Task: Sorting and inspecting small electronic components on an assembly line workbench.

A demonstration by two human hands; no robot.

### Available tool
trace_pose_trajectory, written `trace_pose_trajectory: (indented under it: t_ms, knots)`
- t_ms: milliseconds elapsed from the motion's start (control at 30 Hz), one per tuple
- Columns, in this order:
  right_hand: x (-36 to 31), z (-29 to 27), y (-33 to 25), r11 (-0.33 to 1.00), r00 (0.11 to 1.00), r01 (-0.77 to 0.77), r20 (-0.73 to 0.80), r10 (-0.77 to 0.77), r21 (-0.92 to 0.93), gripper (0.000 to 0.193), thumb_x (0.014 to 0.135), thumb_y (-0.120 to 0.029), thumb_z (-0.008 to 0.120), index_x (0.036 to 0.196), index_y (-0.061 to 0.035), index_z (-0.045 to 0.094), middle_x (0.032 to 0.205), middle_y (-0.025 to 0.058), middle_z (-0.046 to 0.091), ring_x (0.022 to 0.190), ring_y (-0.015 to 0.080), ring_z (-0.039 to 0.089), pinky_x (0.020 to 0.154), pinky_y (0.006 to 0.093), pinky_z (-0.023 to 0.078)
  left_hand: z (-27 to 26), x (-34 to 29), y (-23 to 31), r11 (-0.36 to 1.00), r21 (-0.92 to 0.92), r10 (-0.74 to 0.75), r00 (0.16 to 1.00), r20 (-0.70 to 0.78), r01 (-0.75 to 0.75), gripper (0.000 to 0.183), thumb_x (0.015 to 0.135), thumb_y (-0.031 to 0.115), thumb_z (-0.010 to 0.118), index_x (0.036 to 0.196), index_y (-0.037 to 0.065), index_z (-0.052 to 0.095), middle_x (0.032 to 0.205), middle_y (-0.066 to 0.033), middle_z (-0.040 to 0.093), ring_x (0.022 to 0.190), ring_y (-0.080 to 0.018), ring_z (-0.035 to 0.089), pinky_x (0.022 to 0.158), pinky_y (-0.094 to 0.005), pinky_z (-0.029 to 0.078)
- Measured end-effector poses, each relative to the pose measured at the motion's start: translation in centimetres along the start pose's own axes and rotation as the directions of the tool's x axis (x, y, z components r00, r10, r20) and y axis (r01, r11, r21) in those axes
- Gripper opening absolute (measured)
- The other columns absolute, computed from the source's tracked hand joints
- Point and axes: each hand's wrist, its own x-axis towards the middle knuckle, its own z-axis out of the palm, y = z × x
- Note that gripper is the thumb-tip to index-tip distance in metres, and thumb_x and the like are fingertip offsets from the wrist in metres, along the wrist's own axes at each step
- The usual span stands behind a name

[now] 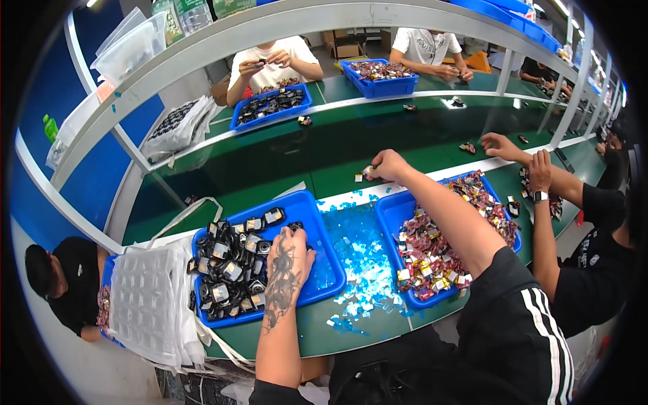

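My left hand (289,253), with a tattooed forearm behind it, is closed at the right side of a heap of small black housings (233,270) in a blue tray (331,280). A dark piece shows at its fingertips, probably one of those housings. Reaching across a second blue tray (386,226), my right hand (391,166) pinches a small white-labelled part (368,173) at the near edge of the green conveyor belt (263,162). Beneath my right forearm lies a pile of small red-and-gold parts (428,253) with white labels.
Blue and white film scraps (368,277) litter the table between the trays. Clear plastic trays (148,297) are stacked at left. A metal frame (297,27) arches overhead. Co-workers sit across the belt; another person's hand (503,147) reaches in at right.
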Motion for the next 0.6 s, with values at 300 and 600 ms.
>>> trace_pose_trajectory:
  t_ms: [300, 600]
  knots:
    - [-12.6, -4.4, -7.0, 0.924, 0.919, 0.284, 0.203, -0.339, 0.256, 0.031, 0.091, -0.026, 0.064, 0.108, -0.0005, 0.064, 0.095, 0.0101, 0.067, 0.083, 0.0135, 0.064, 0.070, 0.0287, 0.053, -0.7, 0.7, 1.9, 0.671, -0.675, 0.077, 0.935, -0.347, -0.306, 0.064, 0.072, 0.001, 0.072, 0.129, 0.005, 0.043, 0.105, -0.0158, 0.063, 0.100, -0.0243, 0.065, 0.088, -0.0346, 0.054]
    - [-23.5, -2.6, -7.1, 0.459, 0.788, -0.365, 0.532, -0.310, 0.810, 0.025, 0.094, -0.027, 0.063, 0.104, -0.0049, 0.059, 0.090, 0.0027, 0.064, 0.082, 0.0079, 0.060, 0.069, 0.0246, 0.054, 0.8, -1.4, 6.0, 0.039, -0.719, 0.248, 0.704, -0.666, -0.694, 0.079, 0.074, -0.007, 0.073, 0.137, 0.003, 0.027, 0.130, -0.0276, 0.052, 0.123, -0.0362, 0.053, 0.101, -0.0448, 0.048]
